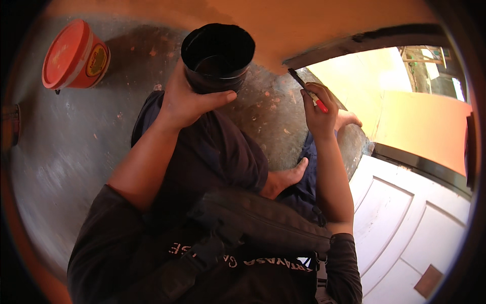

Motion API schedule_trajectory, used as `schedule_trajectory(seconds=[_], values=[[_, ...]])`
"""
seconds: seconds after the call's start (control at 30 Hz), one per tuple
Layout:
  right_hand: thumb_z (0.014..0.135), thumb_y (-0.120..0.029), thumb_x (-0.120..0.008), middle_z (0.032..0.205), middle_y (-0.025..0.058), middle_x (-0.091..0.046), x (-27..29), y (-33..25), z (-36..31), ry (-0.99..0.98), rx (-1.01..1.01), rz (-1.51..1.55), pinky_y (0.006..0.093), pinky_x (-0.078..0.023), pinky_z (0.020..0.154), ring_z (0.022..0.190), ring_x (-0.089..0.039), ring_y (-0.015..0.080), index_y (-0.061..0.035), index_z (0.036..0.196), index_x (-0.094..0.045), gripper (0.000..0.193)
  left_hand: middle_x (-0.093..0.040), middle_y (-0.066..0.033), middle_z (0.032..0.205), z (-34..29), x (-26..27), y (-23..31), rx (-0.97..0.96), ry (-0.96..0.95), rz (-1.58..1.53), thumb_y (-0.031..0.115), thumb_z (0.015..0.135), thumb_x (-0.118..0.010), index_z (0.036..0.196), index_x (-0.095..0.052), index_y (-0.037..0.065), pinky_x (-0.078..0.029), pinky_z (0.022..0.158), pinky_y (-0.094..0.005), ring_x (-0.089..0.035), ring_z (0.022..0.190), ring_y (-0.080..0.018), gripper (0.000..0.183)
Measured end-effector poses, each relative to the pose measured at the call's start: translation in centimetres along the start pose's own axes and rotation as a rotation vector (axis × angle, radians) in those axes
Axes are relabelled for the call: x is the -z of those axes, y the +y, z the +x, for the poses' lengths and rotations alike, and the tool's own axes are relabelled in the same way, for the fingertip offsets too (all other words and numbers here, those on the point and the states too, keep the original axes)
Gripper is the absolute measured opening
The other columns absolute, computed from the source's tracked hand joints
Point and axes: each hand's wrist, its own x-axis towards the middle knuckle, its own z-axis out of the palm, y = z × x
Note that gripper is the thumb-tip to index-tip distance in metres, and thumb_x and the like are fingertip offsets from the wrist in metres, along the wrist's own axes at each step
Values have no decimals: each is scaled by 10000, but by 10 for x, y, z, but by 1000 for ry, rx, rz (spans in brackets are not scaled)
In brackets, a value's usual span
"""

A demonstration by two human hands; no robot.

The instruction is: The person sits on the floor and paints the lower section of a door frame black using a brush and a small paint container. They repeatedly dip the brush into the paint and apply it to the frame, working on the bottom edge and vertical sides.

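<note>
I sit cross-legged on a grey concrete floor (66, 147). My left hand (185, 99) is wrapped around a black round container (218, 55), held upright over my left knee; its open mouth faces me and looks dark inside. Over to the right, my right hand (318, 111) is closed on a thin tool with a red handle (321, 106) and a dark blade (297, 78) pointing up and to the left, apart from the container. A dark strapped bag (263, 220) lies across my lap.
A red lidded plastic bucket (75, 55) stands on the floor at the far left. An orange wall (304, 25) runs behind. A white panelled door (410, 228) is at the lower right beside an open doorway (385, 76). My bare feet (283, 180) rest on the floor.
</note>
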Motion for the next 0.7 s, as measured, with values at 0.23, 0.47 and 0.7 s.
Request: schedule_trajectory(seconds=[0.23,0.47,0.7], values=[[870,-50,-759,1058,121,-724,-25,21,8,-42,41,-100,381,-563,794,939,-719,324,-82,1032,-715,171,-639,-123,1283,-1,1,2,94,-24,143,126,609,-966,1379,-513,-19,-486,1030,-367,-608,1201,-207,905],[857,-30,-752,1048,102,-723,-29,31,21,-34,119,-197,378,-571,781,929,-719,306,-94,998,-711,161,-640,-115,1276,1,-1,3,66,-38,117,142,600,-969,1381,-514,-21,-483,1033,-371,-611,1196,-215,918],[844,7,-740,1054,128,-721,-26,28,14,18,194,-195,365,-570,796,925,-718,313,-58,998,-711,170,-642,-116,1267,1,-1,4,54,-53,76,135,603,-968,1385,-513,-27,-486,1025,-365,-609,1199,-209,918]])
